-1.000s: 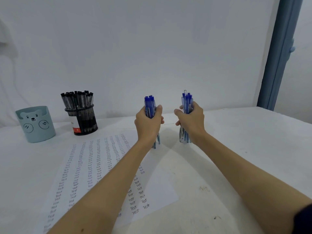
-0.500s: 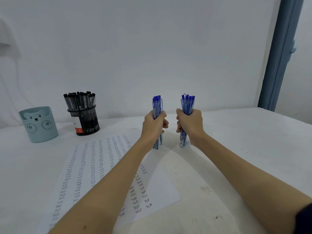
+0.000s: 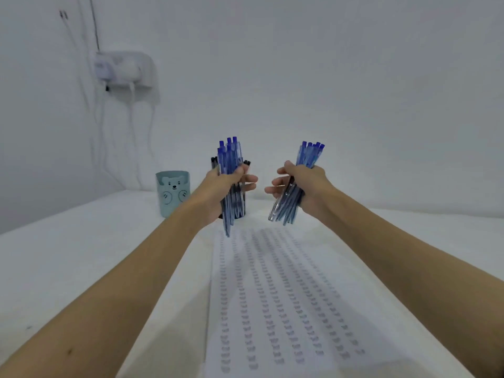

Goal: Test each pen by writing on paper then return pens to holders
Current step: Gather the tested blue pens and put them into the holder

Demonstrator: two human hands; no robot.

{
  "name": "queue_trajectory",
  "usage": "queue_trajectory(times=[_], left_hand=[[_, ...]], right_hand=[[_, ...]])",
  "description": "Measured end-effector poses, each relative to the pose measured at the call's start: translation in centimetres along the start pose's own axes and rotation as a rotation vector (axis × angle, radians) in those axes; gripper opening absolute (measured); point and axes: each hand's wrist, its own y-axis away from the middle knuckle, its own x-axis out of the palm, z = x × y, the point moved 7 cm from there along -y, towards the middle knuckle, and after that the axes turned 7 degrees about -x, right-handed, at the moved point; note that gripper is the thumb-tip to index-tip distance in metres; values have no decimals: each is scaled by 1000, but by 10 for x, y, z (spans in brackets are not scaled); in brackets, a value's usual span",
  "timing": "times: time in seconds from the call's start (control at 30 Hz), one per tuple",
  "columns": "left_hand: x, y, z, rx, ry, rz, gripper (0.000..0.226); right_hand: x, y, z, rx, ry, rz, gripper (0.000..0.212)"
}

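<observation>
1. Left bundle of blue pens [image 3: 230,170]: held upright in the left hand [image 3: 222,190], caps up, tips hanging below the fist and clear of the surface [image 3: 81,241].
2. Left grip: fingers and thumb curled round the middle of the bundle; holding it firmly.
3. Right bundle of blue pens [image 3: 297,184]: held in the right hand [image 3: 302,184], tilted, caps leaning up and to the right, tips pointing down and to the left, clear of the surface.
4. Right grip: fingers wrapped round the middle of the bundle; holding it. The index finger extends toward the left hand without touching it.
5. The two grips are level with each other, near but apart, both raised above the far end of the paper [image 3: 286,296].
6. Paper: lies flat on the surface beneath and nearer the person than both grips, covered in columns of small handwritten marks; the writing is blurred and cannot be read.
7. Black pen holder [image 3: 243,205]: directly behind the left grip and largely hidden by it; black pens [image 3: 246,162] show above the knuckles.
8. Teal bear cup [image 3: 172,192]: stands upright on the surface just left of the left grip, apart from it. Contents cannot be seen.
9. White wall box [image 3: 122,68] with cables hanging from it: mounted high on the wall, well up and left of the left grip.
</observation>
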Motion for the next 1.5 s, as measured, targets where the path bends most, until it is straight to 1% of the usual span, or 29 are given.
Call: queue_trajectory(times=[0.1, 0.27, 0.37, 0.57, 0.63, 0.73, 0.87, 0.97, 1.07, 1.13, 1.2, 1.27, 1.33, 1.37, 1.43, 1.5], left_hand=[[-63, -2, -5, -7, 36, -74, 13], [-151, -20, -28, 69, 121, -208, 12], [-171, -40, -47, 132, 128, -252, 11], [-198, -95, -72, 330, 139, -401, 6], [-198, -105, -73, 388, 100, -443, 7], [-195, -119, -64, 421, 27, -464, 9], [-198, -128, -44, 379, -46, -473, 10], [-207, -133, -27, 275, -169, -500, 12], [-212, -134, -11, 161, -269, -494, 11], [-217, -134, -3, 97, -269, -502, 5], [-221, -133, 2, 41, -280, -507, 11], [-220, -133, 2, 30, -282, -480, 5], [-218, -132, 3, 27, -279, -461, 25], [-217, -131, 2, 33, -276, -457, 28], [-215, -131, 1, 43, -274, -446, 27], [-212, -130, 1, 31, -276, -442, 21]], right_hand=[[64, -7, 0, 10, 7, 109, 22], [162, -37, 0, -36, 34, 217, 26], [192, -61, 8, -120, 28, 225, 28], [232, -113, -2, -200, -27, 159, 30], [238, -124, -10, -230, -40, 114, 30], [245, -136, -22, -288, -36, 43, 28], [252, -142, -44, -300, 49, 48, 27], [255, -141, -60, -287, 174, 69, 19], [255, -141, -71, -257, 233, 37, 8], [255, -139, -75, -245, 257, 16, 16], [254, -138, -76, -253, 275, 19, 24], [254, -136, -75, -264, 277, 30, 24], [253, -135, -73, -278, 268, 36, 19], [251, -134, -71, -281, 262, 34, 17], [248, -132, -68, -284, 250, 28, 20], [245, -130, -66, -282, 235, 24, 22]])
